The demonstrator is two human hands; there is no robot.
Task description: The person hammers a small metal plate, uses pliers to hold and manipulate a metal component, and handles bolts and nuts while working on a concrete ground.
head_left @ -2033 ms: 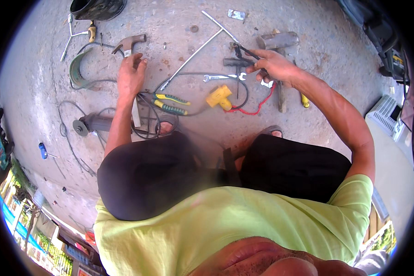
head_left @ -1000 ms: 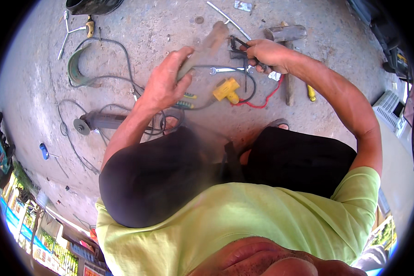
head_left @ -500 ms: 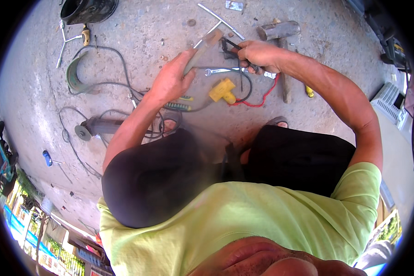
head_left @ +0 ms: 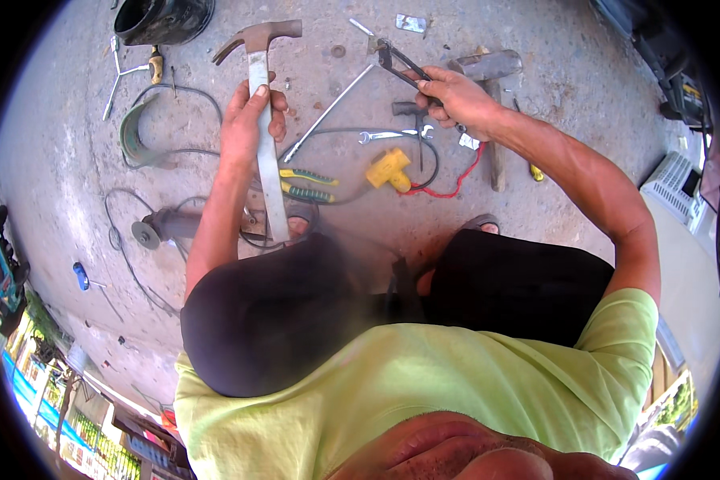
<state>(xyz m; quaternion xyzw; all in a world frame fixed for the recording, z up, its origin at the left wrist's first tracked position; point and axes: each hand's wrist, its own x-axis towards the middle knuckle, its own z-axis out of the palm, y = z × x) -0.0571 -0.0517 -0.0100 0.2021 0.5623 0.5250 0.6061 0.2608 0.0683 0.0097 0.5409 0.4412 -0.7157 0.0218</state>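
Clamped around the flat, pale handle of a rust-brown claw hammer (head_left: 270,164), my left hand (head_left: 252,120) holds it up off the floor (head_left: 72,160), and my right hand (head_left: 460,100) is closed on slim black pliers (head_left: 408,62). Rough grey concrete, blotched and pitted, spreads beneath, bearing a shiny wrench (head_left: 392,136), a blocky yellow piece (head_left: 389,169) and a crinkled red cord (head_left: 456,190), with a curved green band (head_left: 130,138) to my left and a slatted white panel (head_left: 668,192) far right

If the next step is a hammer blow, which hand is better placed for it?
Probably the left: the left grip holds the hammer by its handle, while the right grip is occupied with a black-handled tool.
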